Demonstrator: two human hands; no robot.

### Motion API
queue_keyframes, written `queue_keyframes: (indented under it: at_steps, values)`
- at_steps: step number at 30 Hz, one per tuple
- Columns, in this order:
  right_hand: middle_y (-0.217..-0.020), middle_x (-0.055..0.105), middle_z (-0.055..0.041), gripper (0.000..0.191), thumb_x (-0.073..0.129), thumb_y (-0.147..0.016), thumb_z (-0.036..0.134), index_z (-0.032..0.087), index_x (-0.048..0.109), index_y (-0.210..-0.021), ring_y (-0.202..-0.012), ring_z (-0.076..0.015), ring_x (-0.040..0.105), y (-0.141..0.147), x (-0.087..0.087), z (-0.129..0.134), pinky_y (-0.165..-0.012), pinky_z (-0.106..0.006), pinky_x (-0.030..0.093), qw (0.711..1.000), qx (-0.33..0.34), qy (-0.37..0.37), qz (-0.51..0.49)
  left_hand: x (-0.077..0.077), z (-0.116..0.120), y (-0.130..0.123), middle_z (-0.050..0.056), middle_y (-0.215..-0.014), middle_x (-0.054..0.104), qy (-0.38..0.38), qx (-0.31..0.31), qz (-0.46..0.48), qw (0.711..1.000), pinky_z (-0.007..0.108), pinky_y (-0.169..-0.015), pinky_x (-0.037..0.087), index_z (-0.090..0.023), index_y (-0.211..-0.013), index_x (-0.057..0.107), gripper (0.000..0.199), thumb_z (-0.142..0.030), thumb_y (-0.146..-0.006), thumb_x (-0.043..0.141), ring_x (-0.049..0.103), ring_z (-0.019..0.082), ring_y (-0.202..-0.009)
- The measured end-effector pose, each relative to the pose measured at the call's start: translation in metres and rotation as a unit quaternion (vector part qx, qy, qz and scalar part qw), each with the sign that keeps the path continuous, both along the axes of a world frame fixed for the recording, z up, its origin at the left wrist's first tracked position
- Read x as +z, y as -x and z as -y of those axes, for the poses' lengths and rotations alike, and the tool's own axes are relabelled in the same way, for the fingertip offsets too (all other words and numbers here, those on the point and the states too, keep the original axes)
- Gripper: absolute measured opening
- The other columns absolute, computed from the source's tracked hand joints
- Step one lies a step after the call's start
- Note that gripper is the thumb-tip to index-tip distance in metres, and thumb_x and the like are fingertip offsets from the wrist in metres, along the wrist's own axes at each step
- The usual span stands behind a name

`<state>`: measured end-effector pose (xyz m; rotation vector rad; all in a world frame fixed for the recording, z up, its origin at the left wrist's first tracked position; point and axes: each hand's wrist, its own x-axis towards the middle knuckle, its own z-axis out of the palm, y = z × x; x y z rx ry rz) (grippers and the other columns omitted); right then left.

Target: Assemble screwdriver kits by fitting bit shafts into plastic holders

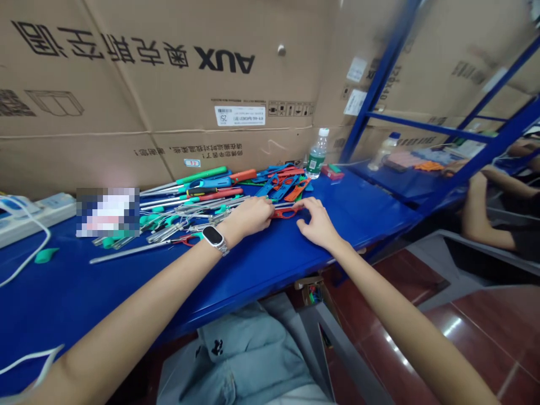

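My left hand (pixel 252 216), with a watch (pixel 213 236) at its wrist, rests at the right end of a heap of tools with its fingers curled. What those fingers hold, if anything, is hidden. Close by, my right hand (pixel 317 222) has thumb and fingers apart, its fingertips at a red looped handle (pixel 284 213) that looks like scissors. Behind both hands lie blue utility knives (pixel 286 187) and an orange one (pixel 297 190). Screwdrivers with clear handles (pixel 169 232) and green caps spread to the left, near another red looped handle (pixel 190 240).
Long-nosed lighters (pixel 211 183) lie at the back of the blue table (pixel 236 275). A water bottle (pixel 316 154) stands behind my right hand, beside a red box (pixel 333 172). A power strip (pixel 37 216) is at left. Cardboard (pixel 169 112) walls the back. Another person's arm (pixel 485 219) shows at right.
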<state>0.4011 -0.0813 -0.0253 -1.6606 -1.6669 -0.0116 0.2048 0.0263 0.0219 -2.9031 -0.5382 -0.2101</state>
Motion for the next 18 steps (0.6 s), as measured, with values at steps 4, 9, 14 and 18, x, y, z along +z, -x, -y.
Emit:
queue_keyframes:
  at_steps: [4,9,14,18]
  values:
    - [-0.132,0.060,-0.0179,0.046,0.060,-0.081,0.018,0.021,0.057,-0.127,-0.118,-0.0314,0.062,0.004,0.003,0.004,-0.091,-0.048,0.056,0.995,-0.020,-0.073,-0.070,0.005,-0.003,0.018,0.009,-0.090,0.073,0.045,-0.003,0.077,0.996,0.032,-0.077,0.054,-0.014,-0.090,0.071,0.012,-0.012,-0.091,0.059,0.070,0.023,-0.085]
    - [-0.141,0.063,-0.0169,0.056,0.064,-0.095,0.043,0.025,0.047,-0.145,-0.122,-0.0296,0.066,0.040,0.014,-0.012,-0.086,-0.043,0.060,0.969,0.087,-0.048,-0.227,0.009,-0.003,0.051,0.006,-0.090,0.071,0.116,-0.037,0.231,0.965,0.030,-0.075,0.055,-0.016,-0.089,0.066,0.007,-0.015,-0.092,0.061,0.067,0.018,-0.077]
    - [-0.131,0.073,-0.0096,0.041,0.061,-0.099,0.044,0.025,0.061,-0.135,-0.122,-0.0257,0.069,0.098,0.030,-0.046,-0.099,-0.042,0.058,0.935,0.253,-0.006,-0.247,0.004,0.003,0.085,0.004,-0.083,0.072,0.134,-0.040,0.318,0.938,0.029,-0.073,0.055,-0.018,-0.083,0.063,0.010,-0.022,-0.093,0.063,0.067,0.017,-0.076]
    - [-0.127,0.074,-0.0086,0.044,0.065,-0.097,0.045,0.026,0.065,-0.136,-0.114,-0.0248,0.070,0.128,0.037,-0.071,-0.102,-0.043,0.055,0.921,0.318,-0.041,-0.221,0.006,0.006,0.121,0.004,-0.084,0.074,0.130,-0.034,0.349,0.928,0.030,-0.073,0.054,-0.018,-0.081,0.065,0.012,-0.023,-0.091,0.061,0.067,0.017,-0.076]
